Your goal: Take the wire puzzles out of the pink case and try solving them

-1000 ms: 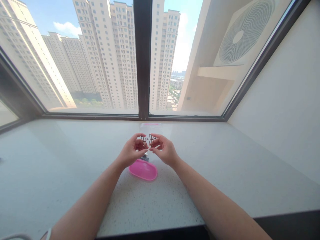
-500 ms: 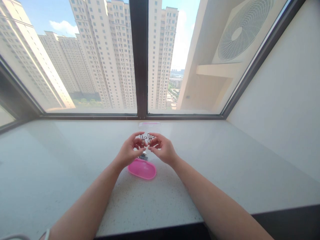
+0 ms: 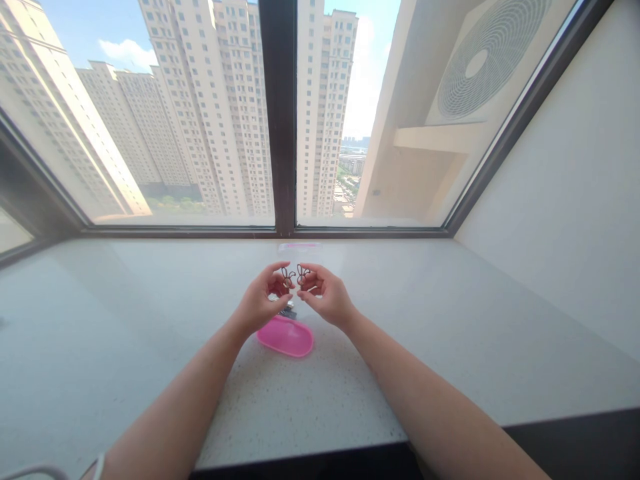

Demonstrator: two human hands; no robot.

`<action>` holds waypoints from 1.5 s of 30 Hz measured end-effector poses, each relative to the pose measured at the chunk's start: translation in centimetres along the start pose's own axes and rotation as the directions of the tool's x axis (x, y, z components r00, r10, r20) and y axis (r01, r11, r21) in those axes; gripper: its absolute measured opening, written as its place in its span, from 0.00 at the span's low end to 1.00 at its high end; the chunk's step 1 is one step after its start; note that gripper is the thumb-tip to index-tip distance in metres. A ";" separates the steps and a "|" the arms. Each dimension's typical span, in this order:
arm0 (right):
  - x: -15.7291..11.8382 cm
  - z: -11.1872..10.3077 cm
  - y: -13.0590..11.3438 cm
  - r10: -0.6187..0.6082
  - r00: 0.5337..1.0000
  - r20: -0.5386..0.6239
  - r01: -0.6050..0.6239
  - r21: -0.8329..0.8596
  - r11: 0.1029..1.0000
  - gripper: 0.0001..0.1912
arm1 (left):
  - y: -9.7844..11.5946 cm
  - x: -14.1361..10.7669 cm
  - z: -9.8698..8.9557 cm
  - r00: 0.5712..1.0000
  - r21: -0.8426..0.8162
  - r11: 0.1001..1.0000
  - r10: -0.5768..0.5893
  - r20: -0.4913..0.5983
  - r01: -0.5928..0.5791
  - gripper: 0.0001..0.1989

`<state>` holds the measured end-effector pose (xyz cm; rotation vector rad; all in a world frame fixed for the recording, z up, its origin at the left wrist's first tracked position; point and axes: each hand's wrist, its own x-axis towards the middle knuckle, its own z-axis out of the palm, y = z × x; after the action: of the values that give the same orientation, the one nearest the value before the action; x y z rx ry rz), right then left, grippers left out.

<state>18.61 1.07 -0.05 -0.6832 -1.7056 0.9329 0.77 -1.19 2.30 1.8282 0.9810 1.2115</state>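
Note:
Between its thumb and index finger, my left hand (image 3: pixel 261 295) pinches a small dark rabbit-shaped clip (image 3: pixel 287 275) with thin looped ears. A matching rabbit-shaped clip (image 3: pixel 301 274) is upright in the pinch of my right hand (image 3: pixel 328 297). The two clips face each other side by side, with a narrow gap between them. Just below my left fingertips lie some small dark metallic pieces (image 3: pixel 289 311), partly hidden by my thumb. Closer to me is a shallow pink oblong tray (image 3: pixel 287 339), its left end partly covered by my left hand.
A clear, pink-tinged flat piece (image 3: pixel 300 249) lies beyond my hands, near the window frame (image 3: pixel 285 133). The pale speckled counter (image 3: pixel 280 407) ends at a dark front edge. A white wall (image 3: pixel 565 220) rises on the right.
Both hands keep their pinch on the clips, which stay close together. The whole view has shifted very slightly; little else differs.

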 end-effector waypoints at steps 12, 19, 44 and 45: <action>0.0 0.0 -0.1 0.010 1.000 0.014 -0.010 -0.016 1.000 0.28 | 0.0 0.0 -0.1 0.999 0.110 0.993 0.048 -0.009 -0.047 0.28; -0.1 0.0 -0.1 0.017 1.000 0.018 -0.017 -0.011 1.000 0.28 | -0.2 0.0 -0.1 0.997 0.105 0.992 0.066 -0.028 -0.063 0.28; 0.0 -0.1 -0.3 -0.015 1.000 0.003 0.016 -0.098 0.995 0.28 | 0.4 0.0 -0.1 0.999 0.132 0.991 0.039 -0.026 -0.035 0.28; 0.0 -0.1 -0.3 -0.017 1.000 0.004 0.017 -0.103 0.995 0.28 | 0.4 0.0 -0.1 0.999 0.132 0.991 0.037 -0.025 -0.034 0.28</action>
<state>18.70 0.93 0.24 -0.7340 -1.7697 0.8387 0.73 -1.34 2.69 1.9433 1.0703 1.2211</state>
